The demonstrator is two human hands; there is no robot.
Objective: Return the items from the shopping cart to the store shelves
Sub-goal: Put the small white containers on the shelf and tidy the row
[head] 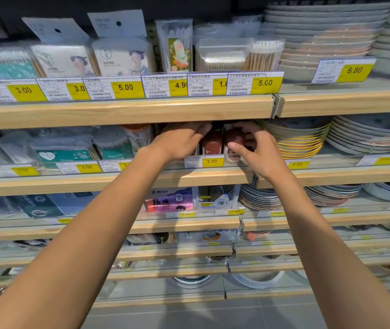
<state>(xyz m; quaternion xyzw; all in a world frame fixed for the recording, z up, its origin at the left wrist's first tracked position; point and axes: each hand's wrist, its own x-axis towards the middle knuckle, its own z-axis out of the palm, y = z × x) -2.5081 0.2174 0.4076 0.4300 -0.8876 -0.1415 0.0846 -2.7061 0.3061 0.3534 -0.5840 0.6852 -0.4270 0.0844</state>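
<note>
Two small red-brown containers stand side by side on the second shelf [213, 176], behind a 3.00 price tag [210, 161]. My left hand [179, 138] reaches under the shelf above, its curled fingers round the top of the left container [211, 144]. My right hand [258, 148] grips the right container [234, 143], thumb in front and fingers behind. The containers' tops are hidden under the upper shelf's edge. No shopping cart is in view.
Stacks of plates [298, 141] sit right of the containers on the same shelf. Packs of cotton swabs and toothpicks [113, 143] fill the left side. The upper shelf's wooden edge [122, 112] hangs just above my hands. Grey floor tiles [213, 314] lie below.
</note>
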